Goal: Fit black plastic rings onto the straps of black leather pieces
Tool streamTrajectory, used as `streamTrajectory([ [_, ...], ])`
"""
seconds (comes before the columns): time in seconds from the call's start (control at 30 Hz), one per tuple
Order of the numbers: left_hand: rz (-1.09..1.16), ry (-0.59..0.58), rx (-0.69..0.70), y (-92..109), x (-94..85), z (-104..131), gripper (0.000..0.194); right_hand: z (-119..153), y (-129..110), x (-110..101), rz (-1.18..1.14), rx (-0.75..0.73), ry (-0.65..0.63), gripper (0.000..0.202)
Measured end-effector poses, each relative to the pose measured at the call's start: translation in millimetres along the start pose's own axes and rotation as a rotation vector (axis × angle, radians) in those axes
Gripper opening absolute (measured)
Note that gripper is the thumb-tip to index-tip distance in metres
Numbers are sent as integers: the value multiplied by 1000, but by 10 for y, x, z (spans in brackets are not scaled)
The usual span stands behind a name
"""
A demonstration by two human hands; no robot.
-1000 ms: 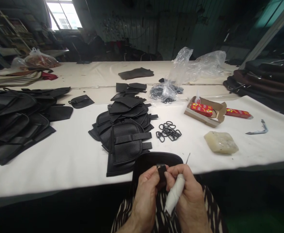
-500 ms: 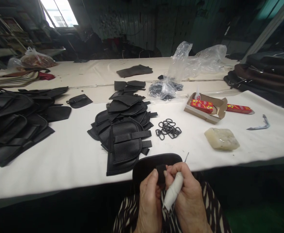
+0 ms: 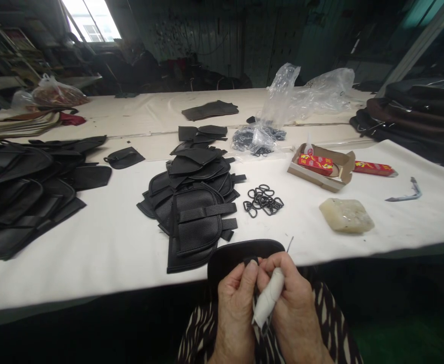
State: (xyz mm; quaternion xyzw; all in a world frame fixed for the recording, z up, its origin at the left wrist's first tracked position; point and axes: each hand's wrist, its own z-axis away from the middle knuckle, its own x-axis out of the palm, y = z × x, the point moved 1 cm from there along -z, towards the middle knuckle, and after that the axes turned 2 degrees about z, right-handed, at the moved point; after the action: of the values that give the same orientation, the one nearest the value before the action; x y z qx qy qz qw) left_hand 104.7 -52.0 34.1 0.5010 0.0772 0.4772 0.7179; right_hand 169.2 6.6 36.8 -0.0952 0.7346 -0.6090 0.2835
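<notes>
At the table's front edge, a black leather piece [image 3: 229, 255] is held between my two hands. My left hand [image 3: 237, 298] pinches a short black strap [image 3: 250, 260] on it, thumb on top. My right hand [image 3: 295, 301] is closed, its fingertips at the strap's right side; it also holds a tool with a white wrapped handle [image 3: 269, 298], whose thin metal tip points up and right past the fingers. A pile of black leather pieces with straps [image 3: 199, 220] lies just beyond, beside a small heap of black metal rings [image 3: 263, 200].
Another black pile [image 3: 20, 197] lies on the left of the white table [image 3: 123, 242]. To the right are a yellowish block [image 3: 346, 216], a cardboard box [image 3: 316, 179] with red packets, and a bent metal tool [image 3: 405, 194]. Clear plastic bags [image 3: 282, 96] lie farther back.
My left thumb has moved up and right over the strap, covering more of it. My right hand and the white-handled tool have shifted slightly.
</notes>
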Motion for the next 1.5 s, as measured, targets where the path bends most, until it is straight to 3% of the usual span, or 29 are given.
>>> streamTrajectory([
  [0.17, 31, 5, -20, 18, -13, -2, 32, -5, 3, 18, 44, -37, 16, 21],
  [0.37, 223, -19, -49, 74, -7, -9, 23, 27, -5, -20, 88, -115, 23, 15],
  [0.53, 358, -33, -146, 108, -62, -42, 19, -71, 34, -214, 281, -343, 242, 4],
  [0.6, 359, -12, -210, 124, -86, -44, 20, -147, 77, -271, 314, -309, 202, 4],
  [0.7, 335, 8, -250, 149, -108, -28, 19, -236, 145, -291, 203, -69, 48, 7],
  [0.8, 293, 9, -275, 171, -126, 4, 18, -275, 150, -273, 71, 37, 18, 14],
  [1.0, 255, -43, -251, 213, -146, 41, 16, -311, 26, -269, 55, -138, 7, 13],
  [1.27, 259, 18, -237, 179, -113, 31, 16, -282, 23, -312, 58, -149, -16, 16],
  [1.5, 221, -9, -211, 176, -133, 5, 16, -295, 8, -337, 78, -202, -62, 14],
])
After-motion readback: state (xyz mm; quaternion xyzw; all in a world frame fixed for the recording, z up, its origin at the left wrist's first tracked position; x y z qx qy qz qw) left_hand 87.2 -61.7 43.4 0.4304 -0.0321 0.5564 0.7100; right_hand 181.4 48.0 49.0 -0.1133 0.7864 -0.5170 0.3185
